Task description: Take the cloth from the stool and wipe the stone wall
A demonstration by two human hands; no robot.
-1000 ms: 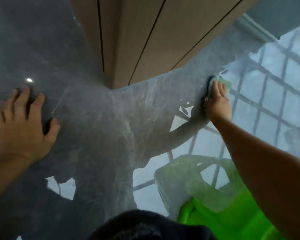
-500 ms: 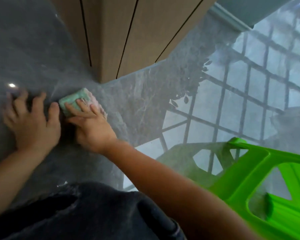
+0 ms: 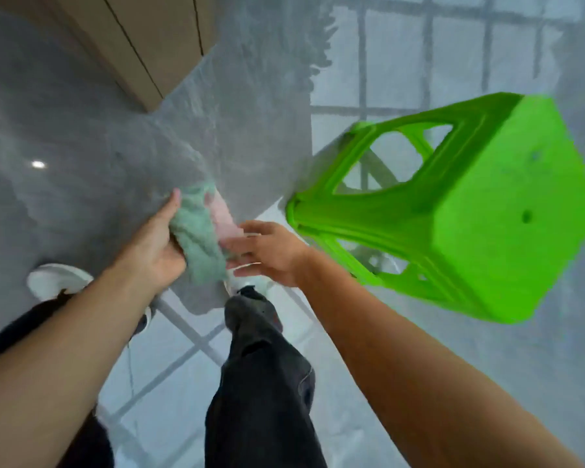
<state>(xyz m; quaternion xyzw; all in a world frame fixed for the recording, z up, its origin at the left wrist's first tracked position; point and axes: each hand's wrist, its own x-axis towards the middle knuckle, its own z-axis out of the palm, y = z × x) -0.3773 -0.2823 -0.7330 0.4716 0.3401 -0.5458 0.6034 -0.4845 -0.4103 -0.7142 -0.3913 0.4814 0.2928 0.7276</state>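
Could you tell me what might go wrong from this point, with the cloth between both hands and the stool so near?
Three risks stand out.

1. The cloth is bunched in the left hand while the right hand only touches its edge with open fingers; it could slip to the floor.

2. The green stool stands close beside the right arm, so a wide sweep might knock it.

3. The floor looks glossy near the shoes, so footing may be slippery.

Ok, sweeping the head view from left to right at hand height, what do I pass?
Stone wall → left hand → cloth, gripped by that hand → right hand, fingers open at the cloth's edge → green stool.
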